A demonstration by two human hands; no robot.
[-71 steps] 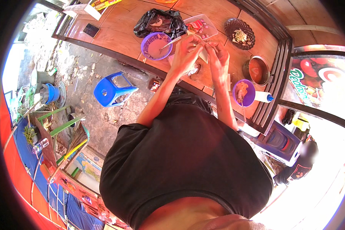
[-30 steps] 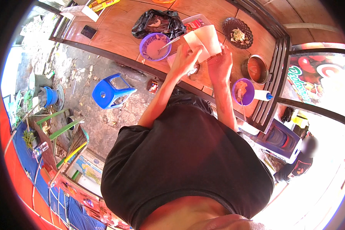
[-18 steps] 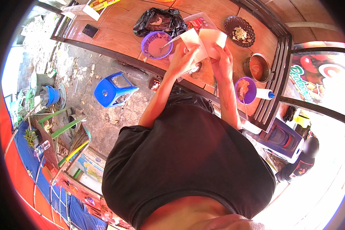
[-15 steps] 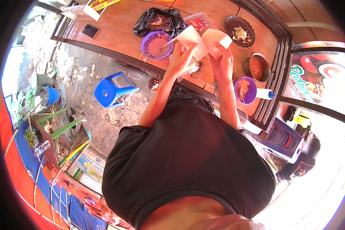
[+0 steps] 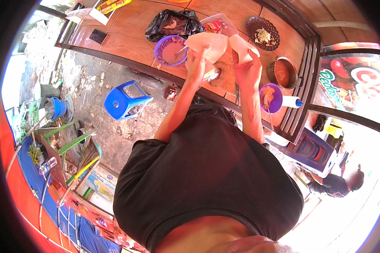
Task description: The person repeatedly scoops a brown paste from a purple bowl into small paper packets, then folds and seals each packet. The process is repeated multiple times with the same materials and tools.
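Note:
My left hand [image 5: 196, 66] is closed on a pale, thin wrapper sheet [image 5: 213, 45], with its thumb across the front. My right hand [image 5: 248, 71] pinches a second, curled wrapper sheet [image 5: 240, 45] just to the right. A narrow gap lies between the two sheets at their upper edges. Both hands are raised over the near edge of the tiled table [image 5: 223, 86]. Left of my left hand stands a purple bowl [image 5: 166, 51] of pale batter with a spoon in it. A second purple bowl [image 5: 276, 101], holding an orange-brown filling, stands right of my right hand.
Behind the hands are a black plastic bag [image 5: 158, 28] and a pale tray [image 5: 229, 28]. At right sit a dark woven basket [image 5: 251, 26] of shredded food, a metal pot [image 5: 294, 80] and a white bottle [image 5: 289, 101]. A blue stool [image 5: 118, 103] stands on the floor; another person [image 5: 334, 184] is at far right.
The sheet in my right hand has separated from the left one and curled over. My left hand's sheet has turned more level. The person at far right has shifted.

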